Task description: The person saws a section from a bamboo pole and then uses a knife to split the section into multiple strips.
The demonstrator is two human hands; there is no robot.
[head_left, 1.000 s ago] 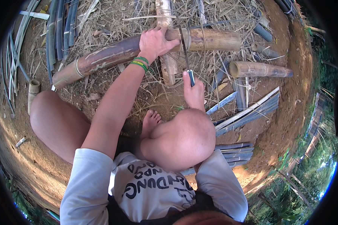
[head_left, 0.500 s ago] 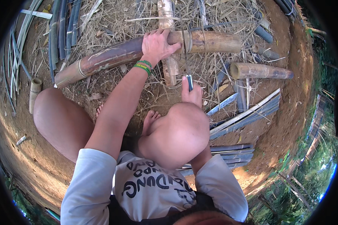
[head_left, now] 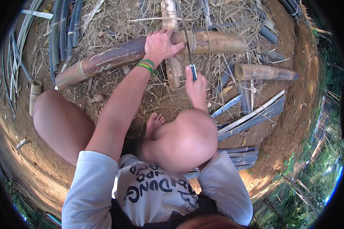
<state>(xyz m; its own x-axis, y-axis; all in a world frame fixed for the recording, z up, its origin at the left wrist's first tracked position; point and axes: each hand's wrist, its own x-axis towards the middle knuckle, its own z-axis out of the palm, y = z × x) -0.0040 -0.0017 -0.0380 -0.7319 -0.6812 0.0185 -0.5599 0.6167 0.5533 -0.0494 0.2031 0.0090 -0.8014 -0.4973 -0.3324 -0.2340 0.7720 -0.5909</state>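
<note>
A long bamboo pole (head_left: 114, 57) lies across a short wooden block (head_left: 174, 68) on straw-covered ground. My left hand (head_left: 160, 45) presses down on top of the pole where it crosses the block; a green band circles that wrist. My right hand (head_left: 196, 87) grips the blue handle of a knife (head_left: 190, 53), whose thin blade stands against the pole just right of my left hand. I am squatting, with my right knee below my right hand and a bare foot (head_left: 154, 124) on the ground.
A shorter bamboo section (head_left: 263, 71) lies to the right. Split bamboo strips (head_left: 252, 116) are stacked at right and below the knee, and dark strips (head_left: 63, 26) at upper left. A small bamboo stub (head_left: 35, 93) lies at left.
My right hand has risen with the knife toward the pole, and the blade now stands against the bamboo. My left hand keeps its hold on the pole.
</note>
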